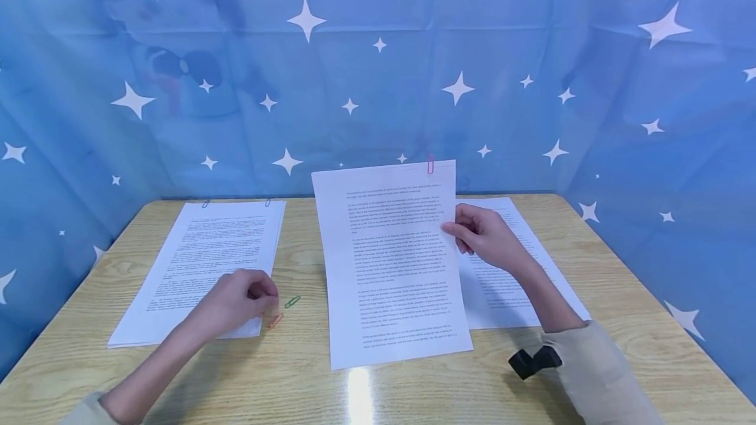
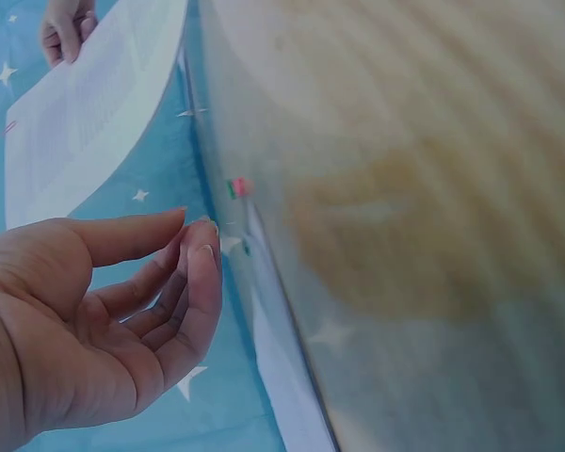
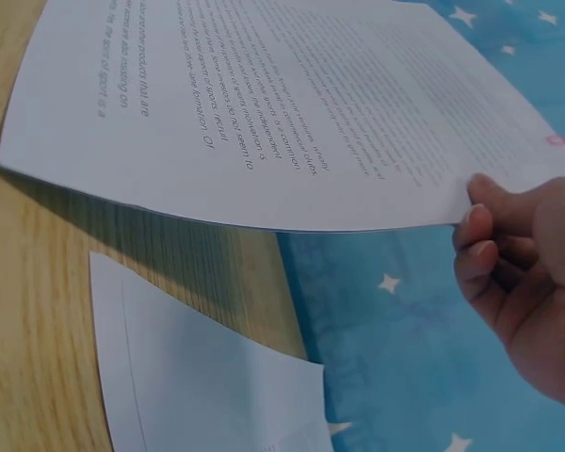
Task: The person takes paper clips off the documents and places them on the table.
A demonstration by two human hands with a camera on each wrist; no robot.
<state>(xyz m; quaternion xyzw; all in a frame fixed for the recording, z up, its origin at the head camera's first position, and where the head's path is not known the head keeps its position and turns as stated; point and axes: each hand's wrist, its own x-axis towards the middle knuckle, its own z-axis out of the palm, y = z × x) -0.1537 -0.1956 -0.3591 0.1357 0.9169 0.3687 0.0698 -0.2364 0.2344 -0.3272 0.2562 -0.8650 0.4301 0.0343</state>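
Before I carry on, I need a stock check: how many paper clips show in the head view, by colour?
Blue wire paper clips, on the left white paper stack: 2
Pinkish-red wire paper clips, one on the raised white printed paper, one on the wooden table: 2
Green wire paper clip, on the table: 1
Total visible: 5

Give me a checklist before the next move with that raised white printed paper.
1. White printed paper gripped by the right hand: ok, at its right edge.
2. Pink looped paper clip on its top edge: ok.
3. Left hand holding a clip: not ok, none shows in its grasp.
4. Green looped paper clip and reddish looped paper clip near that hand: ok.
5. Any pages behind the front one aligned: cannot tell.
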